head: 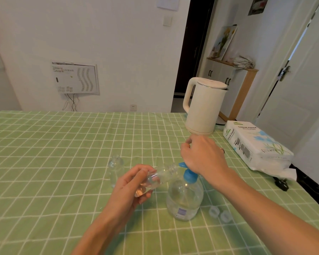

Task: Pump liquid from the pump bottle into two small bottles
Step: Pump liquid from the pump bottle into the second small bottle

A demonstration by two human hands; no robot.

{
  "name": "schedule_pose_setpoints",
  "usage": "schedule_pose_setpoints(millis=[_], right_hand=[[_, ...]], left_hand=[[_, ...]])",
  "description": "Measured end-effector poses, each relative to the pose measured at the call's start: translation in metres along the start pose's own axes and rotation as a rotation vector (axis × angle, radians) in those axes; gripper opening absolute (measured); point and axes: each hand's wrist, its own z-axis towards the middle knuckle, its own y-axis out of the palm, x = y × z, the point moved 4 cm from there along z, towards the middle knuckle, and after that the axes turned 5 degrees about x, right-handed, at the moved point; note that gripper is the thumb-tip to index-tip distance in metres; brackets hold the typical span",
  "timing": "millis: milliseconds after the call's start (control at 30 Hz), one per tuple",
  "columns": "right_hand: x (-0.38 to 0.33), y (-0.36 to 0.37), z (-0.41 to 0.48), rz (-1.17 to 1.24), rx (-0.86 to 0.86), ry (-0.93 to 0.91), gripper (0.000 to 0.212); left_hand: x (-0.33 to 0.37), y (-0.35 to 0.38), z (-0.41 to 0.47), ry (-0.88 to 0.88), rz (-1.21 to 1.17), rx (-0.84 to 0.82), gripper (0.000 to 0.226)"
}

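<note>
Clear plastic small bottle lies tilted almost on its side in the left grip. The fingers and thumb pinch it round its lower half, and its threaded mouth sits right at the blue nozzle of the large clear pump bottle with a blue pump head. A little pale liquid seems to pool at the held bottle's low end, so I judge the first fill to be under way but far from done.

The right grip lies over the top of the pump, with the heel of the hand above the blue head and the fingers bent forward. The head is hidden beneath it, so I cannot tell whether those fingers clasp it or only press down.

A second small clear bottle stands upright and uncapped on the green checked counter, just left of the left grip and apart from it. Whether it holds any liquid is not clear. Two clear round caps lie side by side on the counter to the right of the pump bottle, so capping is probably still to do.
</note>
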Motion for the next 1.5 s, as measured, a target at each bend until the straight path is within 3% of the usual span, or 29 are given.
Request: schedule_pose_setpoints(millis=[533,867,1133,1333,1500], right_hand=[[-0.001,-0.001,0.004,-0.011,0.001,-0.009,0.026],[0.003,0.007,0.000,-0.006,-0.098,0.066,0.027],[-0.002,-0.004,0.003,-0.097,-0.003,0.001,0.034],[0.003,0.006,-0.002,-0.058,-0.110,0.079,0.037],[0.002,0.004,-0.003,-0.048,-0.098,0.080,0.037]], left_hand=[[0.004,0.002,-0.004,0.006,0.029,0.002,0.021],[0.003,0.000,-0.003,0.007,0.033,0.006,0.026],[0.002,0.000,-0.002,0.004,0.031,0.002,0.026],[-0.001,-0.001,-0.001,0.003,0.011,0.003,0.029],[-0.001,-0.002,0.000,-0.005,0.020,0.004,0.029]])
